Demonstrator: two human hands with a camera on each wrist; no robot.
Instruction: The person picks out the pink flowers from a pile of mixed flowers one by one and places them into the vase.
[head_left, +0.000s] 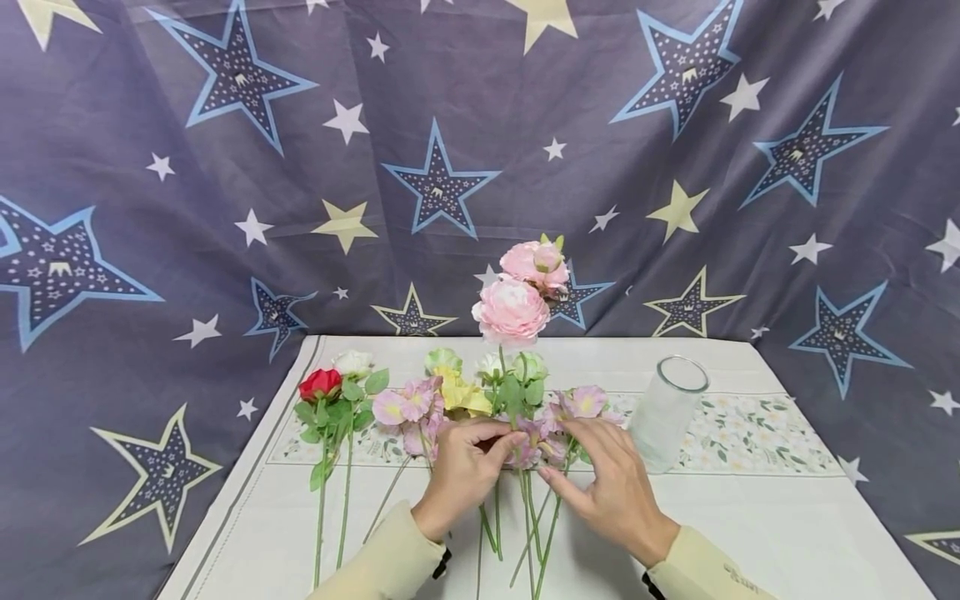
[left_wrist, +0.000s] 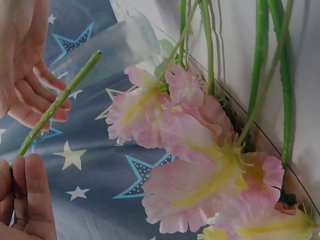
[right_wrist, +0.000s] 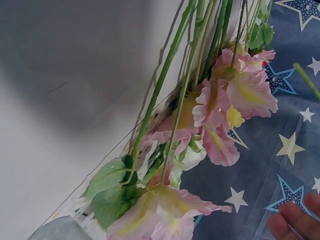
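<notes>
A pink peony (head_left: 512,310) with a second bloom and a bud behind it stands upright above the table. My left hand (head_left: 468,467) pinches its green stem (left_wrist: 60,100) low down, between thumb and fingers. Close to its right, my right hand (head_left: 611,483) is spread with relaxed fingers and holds nothing; in the left wrist view it appears beside the stem, apart from it. Pale pink-purple flowers (left_wrist: 200,175) with yellow streaks lie on the table under and beside both hands, their stems towards me. A yellow flower (head_left: 462,393) lies just beyond my left hand.
A clear glass vase (head_left: 666,417) stands right of my right hand. A red rose (head_left: 320,385) and a white rose (head_left: 352,363) lie at the left. Pale green blooms (head_left: 442,360) lie farther back. A floral runner (head_left: 757,433) crosses the white table; a starry cloth (head_left: 465,83) hangs behind.
</notes>
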